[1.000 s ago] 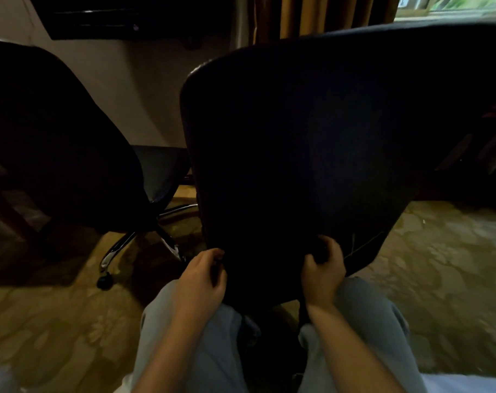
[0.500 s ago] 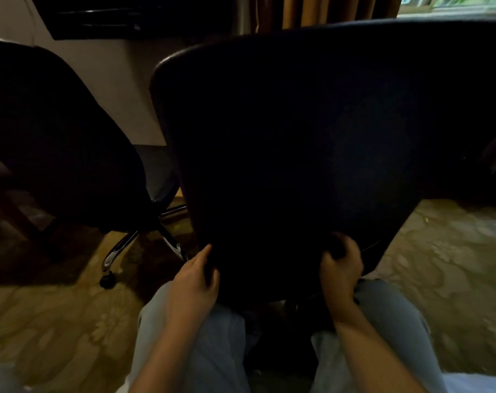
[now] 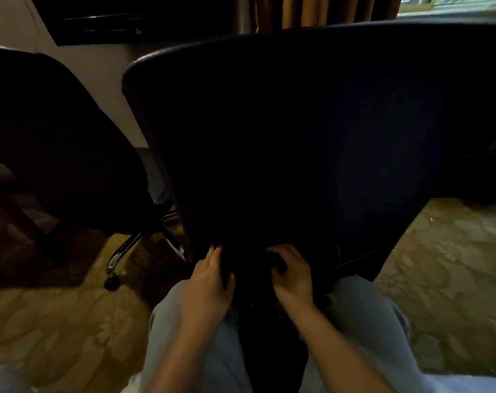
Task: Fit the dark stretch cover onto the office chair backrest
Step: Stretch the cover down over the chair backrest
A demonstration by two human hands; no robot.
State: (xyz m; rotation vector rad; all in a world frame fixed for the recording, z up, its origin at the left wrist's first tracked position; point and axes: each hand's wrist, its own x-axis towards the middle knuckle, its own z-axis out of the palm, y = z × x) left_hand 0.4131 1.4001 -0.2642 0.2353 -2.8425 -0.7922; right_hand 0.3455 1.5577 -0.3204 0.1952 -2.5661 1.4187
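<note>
— Where's the cover (image 3: pixel 269 123)?
— Stretched over the backrest (image 3: pixel 354 194); left hand (image 3: pixel 208 282) and right hand (image 3: pixel 293 275) both clutch its bottom hem.
— Soft?
— Light, stretchy, I'd guess. Hold that hem; it'll give.

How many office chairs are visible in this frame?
2. One directly ahead, wearing the dark stretch cover, fills the centre; the second chair stands at the left, its chrome base showing. Others may be hidden behind the first.
</note>
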